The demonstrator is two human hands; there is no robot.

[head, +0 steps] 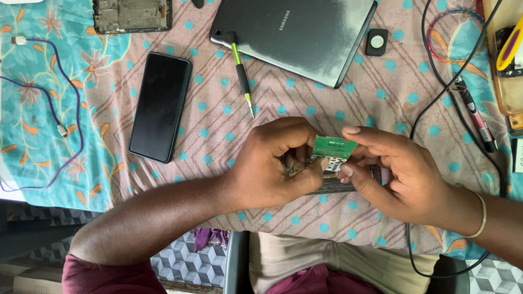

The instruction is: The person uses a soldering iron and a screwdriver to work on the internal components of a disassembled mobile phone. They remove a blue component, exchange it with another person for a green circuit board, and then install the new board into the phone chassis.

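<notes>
From the head view, the left hand [272, 166] and right hand [400, 171] met over the dotted pink cloth [348, 103], fingers of both pinched on a small green circuit board [333, 147] held above an opened phone [340, 182]. A black phone [160, 106], green-tipped screwdriver [241, 76] and grey tablet [297, 35] lay beyond them.

Maroon short sleeves, khaki trousers, thin gold bangle [481, 215] on the right wrist.
</notes>
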